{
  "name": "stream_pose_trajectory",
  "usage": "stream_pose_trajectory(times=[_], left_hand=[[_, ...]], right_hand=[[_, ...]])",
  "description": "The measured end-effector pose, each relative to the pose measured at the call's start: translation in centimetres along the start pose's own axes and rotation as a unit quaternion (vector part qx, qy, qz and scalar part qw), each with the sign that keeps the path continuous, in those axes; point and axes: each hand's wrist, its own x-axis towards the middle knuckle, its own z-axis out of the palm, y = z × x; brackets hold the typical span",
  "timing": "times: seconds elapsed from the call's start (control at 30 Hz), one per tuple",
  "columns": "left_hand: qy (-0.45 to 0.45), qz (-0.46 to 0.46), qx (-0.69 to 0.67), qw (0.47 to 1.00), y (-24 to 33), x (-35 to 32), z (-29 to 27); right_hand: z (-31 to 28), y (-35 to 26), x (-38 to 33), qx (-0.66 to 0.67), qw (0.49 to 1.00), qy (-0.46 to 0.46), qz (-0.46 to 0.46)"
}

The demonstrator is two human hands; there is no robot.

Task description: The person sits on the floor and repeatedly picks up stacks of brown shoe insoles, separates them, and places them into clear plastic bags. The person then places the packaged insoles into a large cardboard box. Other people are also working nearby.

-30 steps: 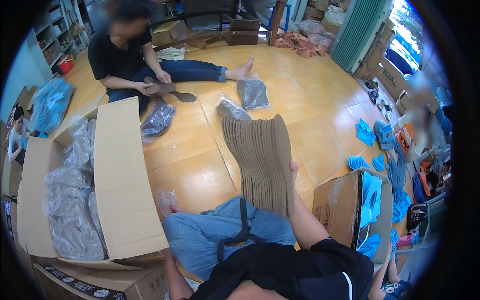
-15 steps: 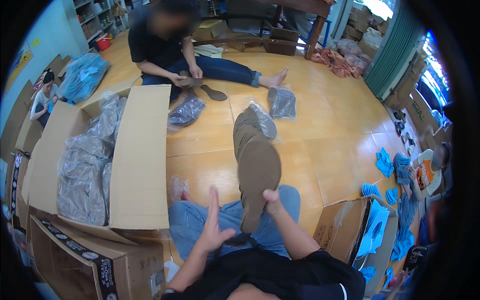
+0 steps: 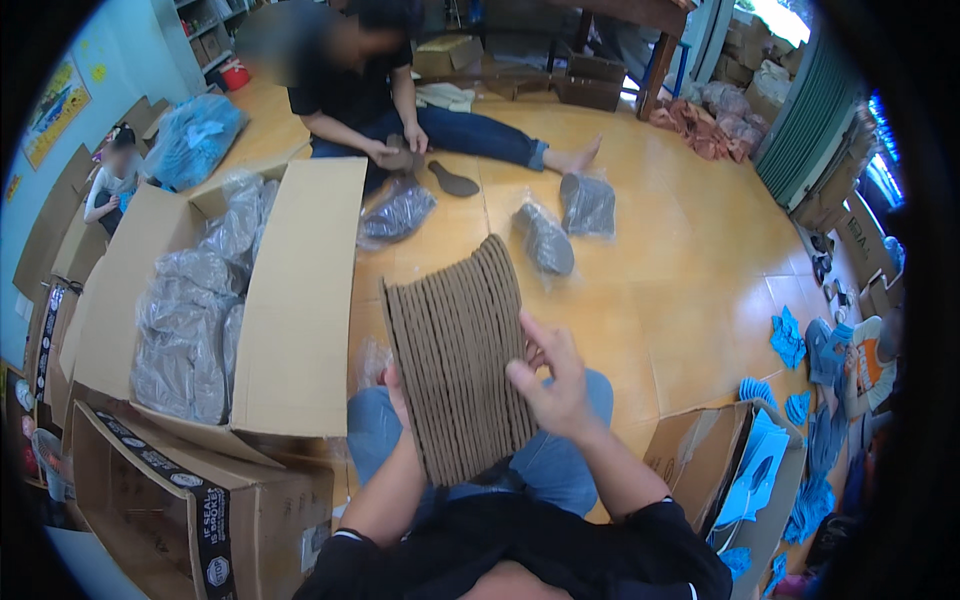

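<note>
A thick stack of brown shoe insoles [image 3: 460,360] stands on edge over my lap, its many layered rims turned up toward me. My left hand [image 3: 394,396] grips its left side; most of those fingers are hidden behind the stack. On the right side, my right hand [image 3: 550,380] has its thumb against the layered edges and its fingers bent along the border. Beyond the stack, plastic-bagged insoles [image 3: 543,238] lie on the floor, with another bagged bundle [image 3: 588,205] close by.
At left stands an open carton [image 3: 300,300] of bagged bundles, with another carton [image 3: 270,535] nearer. A box with blue pieces [image 3: 755,460] is at right. Across from me, a seated person [image 3: 350,95] handles insoles beside a loose insole [image 3: 453,180] and a bagged bundle [image 3: 398,217].
The insole stack has swung from its flat sole face to its layered edges and shifted left. My left hand, open and apart before, now grips its left side; my right hand moved up along it.
</note>
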Motion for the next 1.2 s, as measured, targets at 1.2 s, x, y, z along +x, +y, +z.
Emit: stream_pose_trajectory(times=[1.2], left_hand=[[0.230,-0.225,0.297,0.899,5.3,8.2,-18.8]], right_hand=[[6.8,23.0,4.0,0.322,0.901,-0.001,0.291]])
